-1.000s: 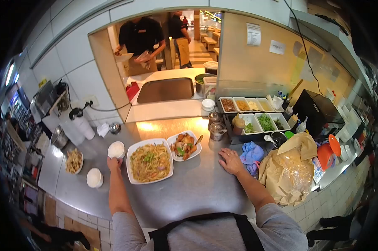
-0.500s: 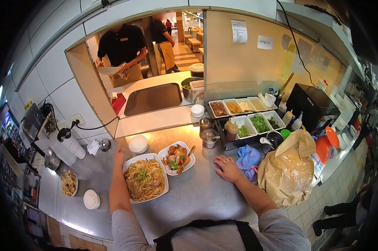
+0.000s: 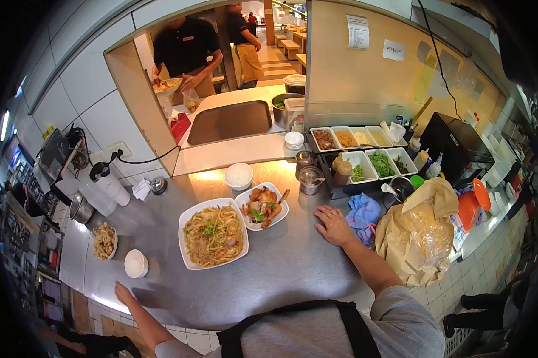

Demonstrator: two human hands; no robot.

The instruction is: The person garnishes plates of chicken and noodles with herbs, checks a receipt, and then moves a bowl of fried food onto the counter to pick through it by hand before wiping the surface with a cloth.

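Note:
My left hand (image 3: 124,293) hovers by the front left edge of the steel counter, just below a small white bowl of rice (image 3: 136,264); a gap shows between them, and its fingers are too small and turned to read. My right hand (image 3: 334,225) lies flat on the counter, fingers outstretched, beside a crumpled blue cloth (image 3: 364,213). Between my arms stand a white square plate of noodles (image 3: 214,234) and a smaller white dish of browned meat with green leaves (image 3: 263,207). Behind them is another white bowl of rice (image 3: 239,176).
A bowl of fried pieces (image 3: 105,241) stands at the left. Topping trays (image 3: 358,155), a brown paper bag with clear plastic (image 3: 421,232) and jars (image 3: 310,181) line the right. Beyond the hatch, a person (image 3: 188,51) holds a food bowl near a brown tray (image 3: 230,122).
My left hand has moved from the back left of the noodles to the front left edge. The rear rice bowl has shifted right. The person beyond the hatch now tilts a food bowl.

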